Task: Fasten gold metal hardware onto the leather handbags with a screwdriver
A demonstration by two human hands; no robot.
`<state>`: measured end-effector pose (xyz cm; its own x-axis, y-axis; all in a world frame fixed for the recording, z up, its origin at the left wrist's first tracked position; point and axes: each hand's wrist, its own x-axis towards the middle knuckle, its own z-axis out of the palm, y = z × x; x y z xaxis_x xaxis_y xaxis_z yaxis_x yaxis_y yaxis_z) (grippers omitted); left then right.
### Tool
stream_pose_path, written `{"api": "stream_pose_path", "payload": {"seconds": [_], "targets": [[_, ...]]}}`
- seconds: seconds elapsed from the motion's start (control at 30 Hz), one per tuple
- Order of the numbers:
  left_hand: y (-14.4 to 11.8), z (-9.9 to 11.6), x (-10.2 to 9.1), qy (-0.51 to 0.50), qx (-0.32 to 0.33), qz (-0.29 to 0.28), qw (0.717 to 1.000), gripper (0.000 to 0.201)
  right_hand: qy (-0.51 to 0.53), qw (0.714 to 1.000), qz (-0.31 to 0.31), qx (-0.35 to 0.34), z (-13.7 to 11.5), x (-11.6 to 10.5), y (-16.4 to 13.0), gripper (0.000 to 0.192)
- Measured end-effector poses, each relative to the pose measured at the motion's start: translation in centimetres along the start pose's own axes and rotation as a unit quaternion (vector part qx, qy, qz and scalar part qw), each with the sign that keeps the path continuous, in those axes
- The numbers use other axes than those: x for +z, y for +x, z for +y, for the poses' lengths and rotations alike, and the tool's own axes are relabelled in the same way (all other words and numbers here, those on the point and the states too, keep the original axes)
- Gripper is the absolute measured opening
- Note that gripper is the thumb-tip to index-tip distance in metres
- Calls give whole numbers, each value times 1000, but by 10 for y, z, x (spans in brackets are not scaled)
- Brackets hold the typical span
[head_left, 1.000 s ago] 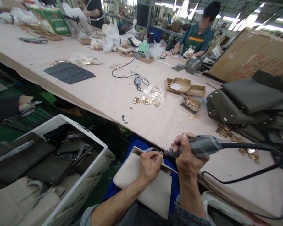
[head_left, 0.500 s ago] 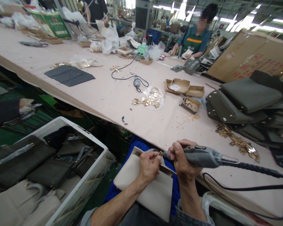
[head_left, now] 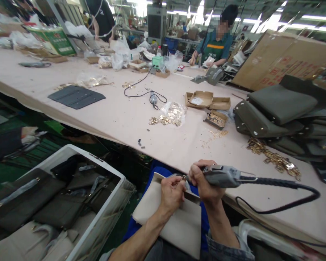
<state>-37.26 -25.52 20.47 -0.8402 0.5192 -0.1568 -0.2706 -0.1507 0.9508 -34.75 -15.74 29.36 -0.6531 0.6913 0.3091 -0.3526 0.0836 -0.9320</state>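
Observation:
A cream handbag (head_left: pixel 176 224) lies across my lap over blue cloth. My left hand (head_left: pixel 171 192) pinches a small gold metal fitting (head_left: pixel 184 178) at the bag's upper edge. In my right hand (head_left: pixel 206 181) is a grey corded electric screwdriver (head_left: pixel 224 176), held nearly level with its tip pointing left at the fitting. The tip meets or nearly meets the fitting; my fingers hide the exact contact. From the tool's rear a black cord runs off to the right.
A white crate (head_left: pixel 119 181) of dark and cream bags stands at left. On the table (head_left: pixel 119 123) lie gold fittings (head_left: pixel 171 114), small cardboard boxes (head_left: pixel 202 98), a screw box (head_left: pixel 216 119) and stacked dark green bags (head_left: pixel 282 105). A co-worker (head_left: pixel 214 47) is across the table.
The rear of the screwdriver has swung, so the tool looks shorter and its cord bends differently. My right hand has shifted slightly left. The left hand keeps its pinch. The whole view has shifted a little.

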Motion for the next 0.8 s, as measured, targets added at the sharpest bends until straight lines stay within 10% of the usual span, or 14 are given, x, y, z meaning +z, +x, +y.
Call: {"api": "stream_pose_path", "payload": {"seconds": [0.27,0.8], "targets": [[2,2,-1,-41,-21,-12,999,34,-36,992,105,-57,-1,10,-11,22],[3,1,7,-10,3,28,1000,29,-12,990,126,-63,-6,8,-12,19]]}}
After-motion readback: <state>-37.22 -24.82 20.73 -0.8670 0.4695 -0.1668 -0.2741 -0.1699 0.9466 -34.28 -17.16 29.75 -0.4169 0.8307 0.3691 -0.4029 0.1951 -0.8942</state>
